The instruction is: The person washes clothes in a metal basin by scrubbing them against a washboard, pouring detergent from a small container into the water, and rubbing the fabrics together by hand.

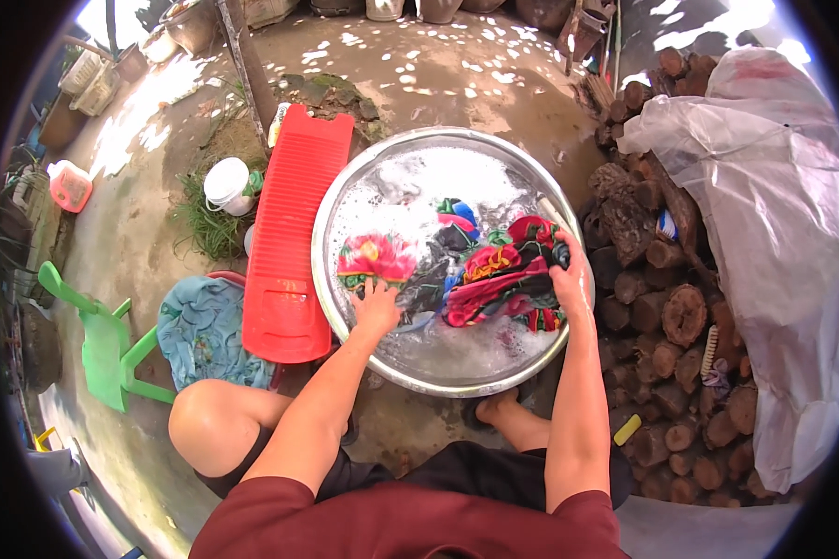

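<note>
A round metal basin (319, 256) of soapy water stands in front of me. Dark floral cloth (494, 279) with pink, red, yellow and green patterns lies bunched in it, partly under water. My right hand (571, 270) grips a gathered, wet end of this cloth by the basin's right rim. Over on the left, my left hand (376, 303) has its fingers on the lower edge of a pink flower-patterned part (378, 259), pinching it. Whether both parts belong to one garment I cannot tell. White suds (466, 168) float across the far side.
A red plastic washboard (294, 224) leans along the basin's left side. Beyond it are a tub of light blue cloth (205, 326), a green plastic stool (107, 349) and a white bucket (226, 184). Stacked firewood (685, 317), partly under a whitish sheet (774, 186), stands right.
</note>
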`<action>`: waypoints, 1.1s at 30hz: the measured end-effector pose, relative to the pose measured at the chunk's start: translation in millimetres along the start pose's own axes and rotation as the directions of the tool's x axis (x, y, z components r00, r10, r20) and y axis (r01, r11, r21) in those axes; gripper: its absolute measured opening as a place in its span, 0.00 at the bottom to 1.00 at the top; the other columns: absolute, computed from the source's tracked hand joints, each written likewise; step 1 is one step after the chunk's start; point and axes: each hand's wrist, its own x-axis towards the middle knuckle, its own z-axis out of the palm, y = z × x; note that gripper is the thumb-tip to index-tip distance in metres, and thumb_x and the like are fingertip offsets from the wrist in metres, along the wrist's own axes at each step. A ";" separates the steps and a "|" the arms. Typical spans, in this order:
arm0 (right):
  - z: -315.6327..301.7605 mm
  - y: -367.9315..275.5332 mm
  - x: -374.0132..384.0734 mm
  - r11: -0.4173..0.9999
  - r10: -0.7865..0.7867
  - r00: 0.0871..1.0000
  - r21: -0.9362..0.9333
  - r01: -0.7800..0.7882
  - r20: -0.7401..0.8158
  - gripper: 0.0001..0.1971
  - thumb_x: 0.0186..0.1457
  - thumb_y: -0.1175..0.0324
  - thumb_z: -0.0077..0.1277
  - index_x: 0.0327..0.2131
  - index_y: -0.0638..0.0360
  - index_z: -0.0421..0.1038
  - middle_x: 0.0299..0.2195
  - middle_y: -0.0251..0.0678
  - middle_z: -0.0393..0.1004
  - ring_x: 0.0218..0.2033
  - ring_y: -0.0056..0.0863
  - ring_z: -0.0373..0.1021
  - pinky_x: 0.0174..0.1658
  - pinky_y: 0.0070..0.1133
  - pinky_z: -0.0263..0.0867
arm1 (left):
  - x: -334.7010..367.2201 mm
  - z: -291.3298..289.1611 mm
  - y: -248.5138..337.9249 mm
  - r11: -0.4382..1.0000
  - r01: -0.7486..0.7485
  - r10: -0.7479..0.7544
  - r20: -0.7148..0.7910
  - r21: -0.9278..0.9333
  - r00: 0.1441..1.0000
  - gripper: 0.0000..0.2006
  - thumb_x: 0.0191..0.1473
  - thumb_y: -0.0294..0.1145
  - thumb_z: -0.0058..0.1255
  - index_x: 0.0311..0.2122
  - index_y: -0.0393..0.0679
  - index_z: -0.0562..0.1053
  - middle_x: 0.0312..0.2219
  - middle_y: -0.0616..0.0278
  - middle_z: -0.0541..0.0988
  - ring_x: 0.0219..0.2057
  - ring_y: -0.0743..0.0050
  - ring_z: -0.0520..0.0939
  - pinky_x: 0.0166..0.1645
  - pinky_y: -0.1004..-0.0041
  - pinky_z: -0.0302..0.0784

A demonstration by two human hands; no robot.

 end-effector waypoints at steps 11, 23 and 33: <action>145.7 16.6 -143.1 0.823 0.198 0.893 -0.564 0.073 0.405 0.25 0.41 0.66 0.57 0.47 0.54 0.65 0.50 0.41 0.63 0.51 0.47 0.61 0.51 0.37 0.62 | -11.5 -96.8 72.8 0.621 -0.075 -0.019 -0.110 -0.780 0.994 0.16 0.49 0.43 0.46 0.24 0.38 0.72 0.22 0.43 0.74 0.28 0.44 0.77 0.31 0.56 0.69; -14.0 95.8 -81.1 0.822 0.352 0.875 -0.338 -0.458 -0.332 0.11 0.49 0.66 0.48 0.32 0.65 0.69 0.31 0.53 0.71 0.37 0.53 0.68 0.41 0.39 0.63 | 24.8 -51.1 -32.0 0.989 0.091 -0.139 -0.495 -0.121 0.858 0.17 0.52 0.33 0.45 0.48 0.42 0.65 0.43 0.49 0.69 0.47 0.47 0.68 0.47 0.52 0.64; 166.7 38.2 -132.8 0.959 0.079 0.939 -0.283 0.021 0.336 0.18 0.45 0.67 0.52 0.40 0.63 0.69 0.40 0.47 0.71 0.44 0.46 0.67 0.42 0.38 0.64 | -32.1 51.9 17.0 0.980 -0.188 0.196 0.367 -0.058 0.909 0.11 0.49 0.36 0.46 0.34 0.41 0.71 0.27 0.55 0.76 0.30 0.60 0.79 0.35 0.60 0.73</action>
